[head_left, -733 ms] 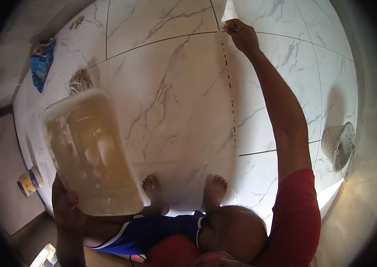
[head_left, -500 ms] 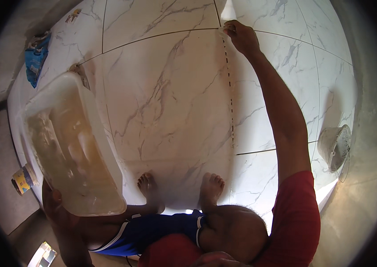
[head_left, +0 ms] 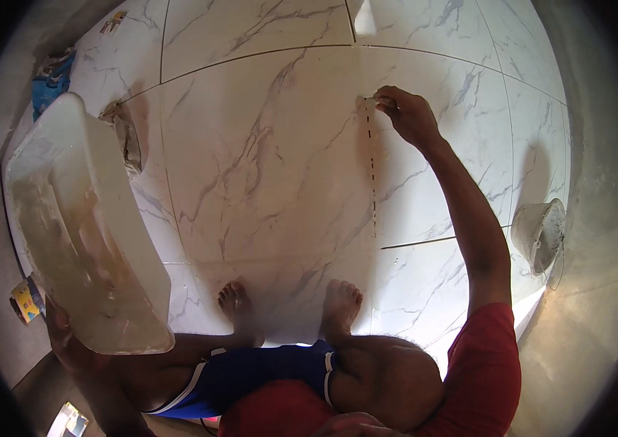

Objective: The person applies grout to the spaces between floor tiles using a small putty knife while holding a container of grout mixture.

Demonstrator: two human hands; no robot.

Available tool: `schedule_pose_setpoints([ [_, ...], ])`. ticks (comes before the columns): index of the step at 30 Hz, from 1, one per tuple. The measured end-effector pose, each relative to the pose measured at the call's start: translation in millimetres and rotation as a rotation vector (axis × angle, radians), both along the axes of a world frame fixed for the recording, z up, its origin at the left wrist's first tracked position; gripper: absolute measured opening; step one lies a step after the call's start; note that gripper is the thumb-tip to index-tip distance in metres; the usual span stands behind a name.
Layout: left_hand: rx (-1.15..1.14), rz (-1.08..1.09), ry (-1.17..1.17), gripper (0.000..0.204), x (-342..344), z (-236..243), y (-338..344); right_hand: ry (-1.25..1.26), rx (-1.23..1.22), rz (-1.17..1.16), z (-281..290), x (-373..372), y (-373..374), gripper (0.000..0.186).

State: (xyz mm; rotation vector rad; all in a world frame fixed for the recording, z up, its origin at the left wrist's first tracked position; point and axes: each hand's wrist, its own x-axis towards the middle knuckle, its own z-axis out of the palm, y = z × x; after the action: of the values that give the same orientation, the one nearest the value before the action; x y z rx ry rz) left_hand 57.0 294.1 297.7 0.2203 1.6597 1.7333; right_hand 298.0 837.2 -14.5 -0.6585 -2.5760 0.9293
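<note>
At the left I hold up a white rectangular plastic tub, its inside smeared and wet-looking. My left hand grips its near left edge; the fingers are partly behind it. My right hand is closed in a pinch low over the tile floor. A small pale thing shows at its fingertips, too small to name. Those fingertips are at a joint between two white marbled tiles. Toward my feet this joint shows broken dark dashes; beyond the hand it looks pale.
A pale, coated bucket lies near the right wall. Left of the floor are a blue bag, a crumpled grey-brown bag behind the tub, and a yellow-and-blue container. My bare feet rest on the tiles.
My right hand has come nearer along the joint, and the dark dashes it passed no longer show. The tub has shifted left and tilted further, uncovering more of the crumpled bag.
</note>
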Motion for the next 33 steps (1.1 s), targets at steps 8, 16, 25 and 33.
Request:
schedule_pose_setpoints([
  [8,-0.059,0.216,-0.034,0.067,-15,-3,-39,0.080,-0.027,-0.064,0,-96,66,0.020],
  [16,-0.009,0.142,-0.048,0.062,-9,4,-23,-0.114,-0.011,0.069,0,-111,91,0.020],
  [25,-0.034,0.255,0.016,0.061,-13,5,-45,-0.281,-0.147,0.163,28,-67,63,0.018],
  [33,-0.066,0.304,0.099,0.037,-18,6,-58,-0.279,-0.122,0.243,32,1,7,0.016],
])
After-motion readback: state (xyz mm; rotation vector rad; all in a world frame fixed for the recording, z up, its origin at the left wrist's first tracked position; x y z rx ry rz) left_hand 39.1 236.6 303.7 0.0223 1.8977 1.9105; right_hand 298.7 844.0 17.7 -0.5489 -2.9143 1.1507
